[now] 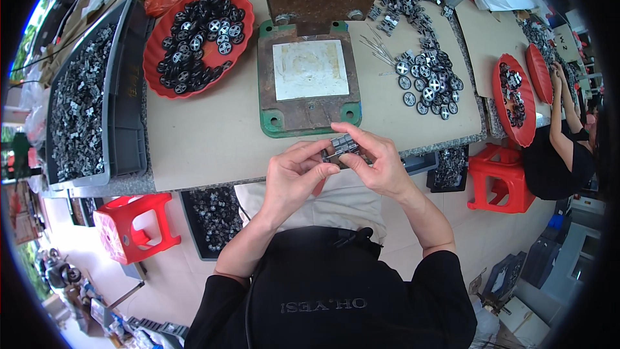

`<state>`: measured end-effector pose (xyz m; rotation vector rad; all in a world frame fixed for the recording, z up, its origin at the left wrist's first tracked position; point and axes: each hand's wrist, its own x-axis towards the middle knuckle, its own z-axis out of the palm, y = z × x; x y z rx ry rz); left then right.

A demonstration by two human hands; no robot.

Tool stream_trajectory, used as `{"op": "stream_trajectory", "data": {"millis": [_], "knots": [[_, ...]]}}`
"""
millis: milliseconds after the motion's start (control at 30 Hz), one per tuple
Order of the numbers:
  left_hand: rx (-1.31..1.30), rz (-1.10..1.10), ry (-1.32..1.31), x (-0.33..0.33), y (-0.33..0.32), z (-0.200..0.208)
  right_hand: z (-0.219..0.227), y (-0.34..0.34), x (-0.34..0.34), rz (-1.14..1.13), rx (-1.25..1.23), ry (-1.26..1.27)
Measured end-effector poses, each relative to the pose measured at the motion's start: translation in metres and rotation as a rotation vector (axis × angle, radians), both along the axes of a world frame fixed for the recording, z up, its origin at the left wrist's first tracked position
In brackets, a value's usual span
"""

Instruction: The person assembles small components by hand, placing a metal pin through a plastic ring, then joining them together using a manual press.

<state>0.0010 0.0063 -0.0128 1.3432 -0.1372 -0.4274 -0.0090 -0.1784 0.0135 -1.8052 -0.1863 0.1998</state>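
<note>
Right hand (381, 161) grips a grey block (345, 144), left hand (290, 173) pinches a dark piece (325, 154) (kind unclear) — best steadied, aligned, at the tabletop's (206, 145) near edge.

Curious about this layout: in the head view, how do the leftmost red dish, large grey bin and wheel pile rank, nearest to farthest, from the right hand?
From the right hand:
1. Wheel pile, ahead and right.
2. Leftmost red dish, ahead and left.
3. Large grey bin, far left.
</note>
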Motion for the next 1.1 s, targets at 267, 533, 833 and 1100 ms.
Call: {"op": "stream_trajectory", "data": {"millis": [267, 533, 833, 1100], "knots": [[-0.211, 0.015, 0.207, 0.005, 0.000, -0.007, -0.008, 0.002, 0.000, -0.108, 0.372, 0.175], [-0.069, 0.025, -0.028, -0.002, -0.003, -0.010, -0.022, 0.006, -0.007, -0.110, 0.242, 0.171], [-0.252, 0.033, 0.136, 0.005, -0.009, -0.002, -0.005, 0.010, -0.002, -0.115, 0.158, 0.085], [-0.274, 0.035, 0.310, 0.004, 0.002, -0.013, 0.006, -0.074, 0.039, -0.372, -0.565, -0.098]]}}
